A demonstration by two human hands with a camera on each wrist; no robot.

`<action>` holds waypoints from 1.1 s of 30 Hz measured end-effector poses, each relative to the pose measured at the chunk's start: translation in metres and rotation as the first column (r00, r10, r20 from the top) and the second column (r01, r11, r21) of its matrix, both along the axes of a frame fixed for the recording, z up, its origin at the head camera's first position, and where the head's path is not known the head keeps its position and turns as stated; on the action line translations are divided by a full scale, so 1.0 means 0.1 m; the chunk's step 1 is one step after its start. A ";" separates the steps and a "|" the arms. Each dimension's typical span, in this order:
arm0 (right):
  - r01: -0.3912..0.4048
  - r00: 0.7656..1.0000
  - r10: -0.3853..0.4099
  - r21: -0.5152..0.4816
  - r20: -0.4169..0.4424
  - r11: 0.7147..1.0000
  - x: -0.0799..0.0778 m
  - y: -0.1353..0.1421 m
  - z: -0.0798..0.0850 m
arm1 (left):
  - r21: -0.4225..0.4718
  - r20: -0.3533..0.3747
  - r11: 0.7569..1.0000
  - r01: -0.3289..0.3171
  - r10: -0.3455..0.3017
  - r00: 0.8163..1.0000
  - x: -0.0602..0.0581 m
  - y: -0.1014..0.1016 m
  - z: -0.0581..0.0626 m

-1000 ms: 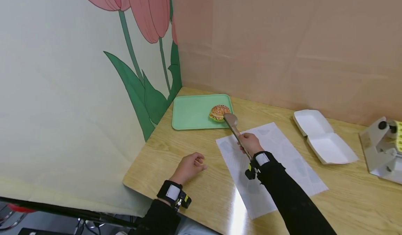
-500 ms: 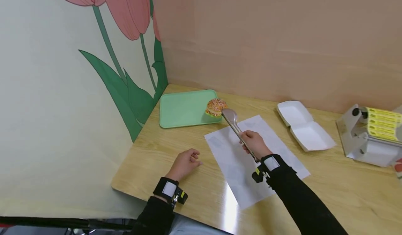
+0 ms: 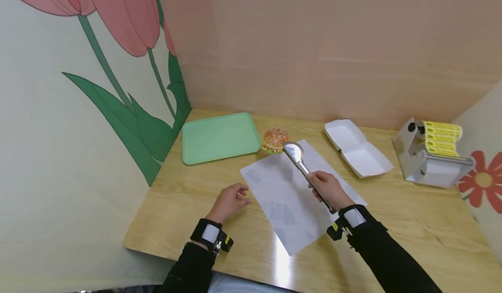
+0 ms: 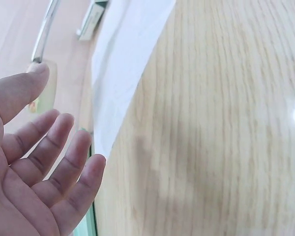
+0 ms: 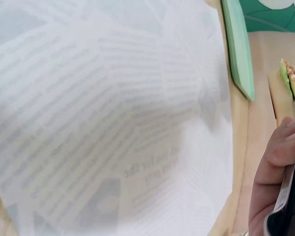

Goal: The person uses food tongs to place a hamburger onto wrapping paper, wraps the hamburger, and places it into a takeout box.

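My right hand grips a pair of metal tongs by the handle. At the tongs' far end is a hamburger with a speckled bun; filling shows at its edge in the right wrist view, where it is partly cut off. The burger lies between the green tray and a white sheet of paper, overlapping the sheet's far edge in the head view. Faint print covers this paper. My left hand holds nothing, its fingers loosely bent left of the sheet.
An opened white clamshell box sits right of the paper. Further right stands a dispenser with a yellow printed roll. A pink-brown backdrop rises behind the wooden table.
My right hand has carried the burger in the tongs off the green tray, rightward toward the paper. The head view has swung right. My left hand stays much the same.
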State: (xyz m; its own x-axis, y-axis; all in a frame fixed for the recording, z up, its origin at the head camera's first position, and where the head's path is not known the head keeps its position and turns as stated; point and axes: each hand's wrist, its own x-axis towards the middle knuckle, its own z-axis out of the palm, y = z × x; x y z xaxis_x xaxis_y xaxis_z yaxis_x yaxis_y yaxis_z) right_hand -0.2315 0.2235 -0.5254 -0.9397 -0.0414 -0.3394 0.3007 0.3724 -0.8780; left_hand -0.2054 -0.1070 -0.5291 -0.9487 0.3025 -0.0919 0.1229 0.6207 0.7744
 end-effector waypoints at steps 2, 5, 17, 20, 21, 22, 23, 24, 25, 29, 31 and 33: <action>0.002 1.000 -0.002 0.004 0.000 1.000 0.05 0.04 -0.03 | -0.005 -0.012 1.000 0.000 0.000 1.000 0.01 0.02 -0.02; 0.012 1.000 -0.012 0.003 -0.006 1.000 0.13 0.09 -0.07 | -0.011 -0.008 1.000 0.006 -0.006 1.000 0.00 0.05 -0.02; 0.029 1.000 -0.029 -0.011 0.005 1.000 0.37 0.29 -0.20 | -0.022 0.006 0.999 0.023 -0.023 1.000 -0.07 0.16 0.02; 0.039 0.999 -0.038 -0.010 0.024 0.999 0.43 0.32 -0.23 | -0.019 0.010 0.999 0.032 -0.031 0.999 -0.07 0.18 0.01; 0.041 0.999 -0.040 -0.008 0.029 0.999 0.46 0.34 -0.24 | -0.018 0.012 0.999 0.034 -0.034 0.999 -0.07 0.19 0.00; 0.041 0.999 -0.041 -0.007 0.031 0.999 0.48 0.35 -0.24 | -0.017 0.013 0.999 0.036 -0.036 0.999 -0.08 0.19 0.00; 0.041 0.999 -0.041 -0.003 0.031 0.999 0.51 0.36 -0.25 | -0.015 0.013 0.999 0.038 -0.037 0.999 -0.08 0.20 -0.01; 0.043 0.999 -0.043 0.003 0.030 0.999 0.53 0.37 -0.26 | -0.014 0.010 0.999 0.041 -0.041 0.999 -0.08 0.21 -0.01; 0.043 0.999 -0.044 0.013 0.029 0.999 0.56 0.39 -0.27 | -0.013 0.008 0.999 0.044 -0.044 0.999 -0.09 0.21 -0.02; 0.033 0.999 -0.035 0.051 0.035 0.998 0.69 0.45 -0.32 | -0.012 -0.005 0.998 0.056 -0.056 0.998 -0.10 0.25 -0.04; 0.034 0.998 -0.036 0.060 0.045 0.998 0.77 0.48 -0.36 | -0.014 -0.009 0.998 0.067 -0.067 0.998 -0.11 0.28 -0.06; 0.040 0.998 -0.044 0.069 0.053 0.997 0.84 0.52 -0.38 | -0.019 -0.011 0.997 0.077 -0.077 0.997 -0.11 0.30 -0.08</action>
